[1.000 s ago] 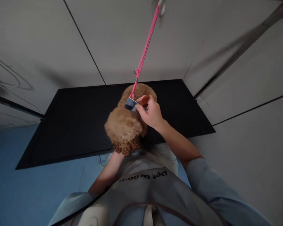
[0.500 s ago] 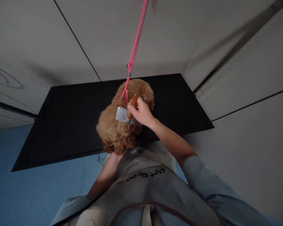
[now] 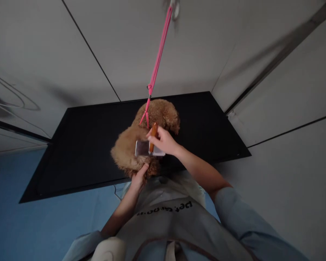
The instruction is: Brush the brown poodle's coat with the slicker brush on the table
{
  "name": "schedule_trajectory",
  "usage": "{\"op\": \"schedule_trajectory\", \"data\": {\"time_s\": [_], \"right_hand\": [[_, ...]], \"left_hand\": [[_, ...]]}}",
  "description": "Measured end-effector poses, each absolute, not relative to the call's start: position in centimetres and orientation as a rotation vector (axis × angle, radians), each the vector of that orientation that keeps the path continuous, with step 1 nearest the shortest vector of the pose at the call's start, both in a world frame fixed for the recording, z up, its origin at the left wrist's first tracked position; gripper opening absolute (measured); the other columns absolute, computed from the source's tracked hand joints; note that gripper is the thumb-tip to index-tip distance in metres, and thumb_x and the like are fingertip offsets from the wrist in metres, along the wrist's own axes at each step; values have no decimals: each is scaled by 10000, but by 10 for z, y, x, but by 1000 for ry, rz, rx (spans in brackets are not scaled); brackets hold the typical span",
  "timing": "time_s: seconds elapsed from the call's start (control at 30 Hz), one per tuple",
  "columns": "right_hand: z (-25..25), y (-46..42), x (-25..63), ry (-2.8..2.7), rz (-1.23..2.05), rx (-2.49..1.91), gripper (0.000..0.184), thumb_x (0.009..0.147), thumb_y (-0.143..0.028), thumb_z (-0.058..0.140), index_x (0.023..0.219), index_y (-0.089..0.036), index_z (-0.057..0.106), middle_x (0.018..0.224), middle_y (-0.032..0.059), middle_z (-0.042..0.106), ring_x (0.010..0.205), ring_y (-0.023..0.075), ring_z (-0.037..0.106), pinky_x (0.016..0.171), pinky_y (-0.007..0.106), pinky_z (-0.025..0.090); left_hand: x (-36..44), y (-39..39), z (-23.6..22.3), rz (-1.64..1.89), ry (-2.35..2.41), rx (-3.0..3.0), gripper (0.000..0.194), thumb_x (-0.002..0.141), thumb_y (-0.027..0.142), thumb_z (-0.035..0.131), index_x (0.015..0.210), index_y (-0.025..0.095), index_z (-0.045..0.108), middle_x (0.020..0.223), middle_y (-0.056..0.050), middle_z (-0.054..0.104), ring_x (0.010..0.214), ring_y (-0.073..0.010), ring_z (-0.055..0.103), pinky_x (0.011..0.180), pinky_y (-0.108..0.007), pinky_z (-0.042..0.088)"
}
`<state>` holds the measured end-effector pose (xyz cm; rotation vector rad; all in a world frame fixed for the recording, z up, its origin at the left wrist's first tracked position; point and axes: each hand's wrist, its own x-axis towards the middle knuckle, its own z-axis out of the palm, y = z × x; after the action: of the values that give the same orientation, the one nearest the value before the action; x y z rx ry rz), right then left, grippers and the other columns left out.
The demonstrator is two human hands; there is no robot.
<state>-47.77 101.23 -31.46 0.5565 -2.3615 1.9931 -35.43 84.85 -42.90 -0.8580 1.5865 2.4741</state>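
A curly brown dog is on the black table, a pink grooming loop running up from its neck area. My right hand is closed around the orange-brown handle of a slicker brush. The brush's wide metallic head lies over the dog's near side; its bristles are hidden. My left hand grips the dog's fur at the table's near edge. Its thumb lies on top of the coat, while the other fingers are mostly hidden beneath.
Pale wall panels rise behind the table. Thin light-coloured cables hang at the left, and dark bars stand at both sides. A grey apron covers my front, close to the table edge, above a blue floor.
The brush and my right hand have come down toward me over the dog's near side. My left hand has moved up, and its thumb now shows on the fur. The view has shifted slightly.
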Motion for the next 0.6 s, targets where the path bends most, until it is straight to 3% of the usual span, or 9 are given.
{"op": "schedule_trajectory", "data": {"time_s": [0.1, 0.23, 0.3, 0.43, 0.6], "right_hand": [[-314, 1014, -478, -2126, 1917, 242, 185, 861, -327, 506, 967, -177, 517, 971, 62, 632, 843, 147, 609, 781, 300, 497], [-315, 1007, -470, -2262, 1985, 685, 170, 825, -316, 563, 932, -184, 557, 938, 43, 643, 805, 141, 610, 755, 281, 500], [-318, 1003, -468, -2314, 2009, 686, 162, 821, -312, 565, 919, -183, 557, 900, 34, 649, 765, 137, 609, 734, 279, 503], [-321, 997, -469, -2109, 1898, 251, 165, 866, -313, 500, 964, -185, 534, 1004, 71, 639, 912, 159, 612, 820, 301, 494], [-322, 986, -472, -2330, 2035, 561, 177, 835, -340, 561, 925, -189, 548, 892, 35, 650, 803, 151, 626, 738, 289, 512]], "left_hand": [[-357, 844, -417, 2413, 1522, -988, 499, 616, 249, 736, 1095, 175, 614, 1149, -78, 670, 1183, -305, 559, 986, -418, 469], [-350, 819, -405, 2167, 1543, -1021, 289, 621, 280, 694, 883, 162, 657, 916, -107, 708, 1080, -349, 612, 962, -481, 479], [-337, 804, -395, 2132, 1691, -914, 263, 666, 309, 676, 901, 191, 670, 949, -101, 706, 1102, -339, 601, 973, -465, 473], [-304, 783, -370, 2180, 1961, -681, 449, 696, 292, 684, 1140, 255, 623, 1195, -58, 644, 1231, -294, 515, 1032, -423, 435], [-300, 772, -357, 2205, 2007, -663, 427, 691, 312, 698, 1109, 243, 647, 1189, -61, 647, 1221, -310, 521, 988, -415, 471]]}}
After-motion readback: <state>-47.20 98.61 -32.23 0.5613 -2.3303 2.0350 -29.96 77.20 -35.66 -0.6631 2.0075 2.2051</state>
